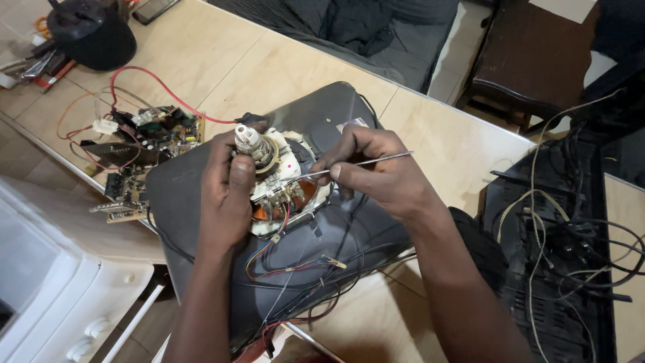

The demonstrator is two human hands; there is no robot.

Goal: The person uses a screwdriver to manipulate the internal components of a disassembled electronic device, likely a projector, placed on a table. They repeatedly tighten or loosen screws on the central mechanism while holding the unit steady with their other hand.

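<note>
The left hand (227, 191) grips the neck (252, 142) of a grey picture tube (201, 269) while the right hand (369, 171) pinches a thin metal probe (349, 165) against its yoke (285, 191)

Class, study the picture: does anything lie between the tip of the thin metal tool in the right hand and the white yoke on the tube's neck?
Nothing visible does. The right hand holds the thin metal tool with its tip already at the white yoke. The left hand grips the tube neck from the other side.
</note>
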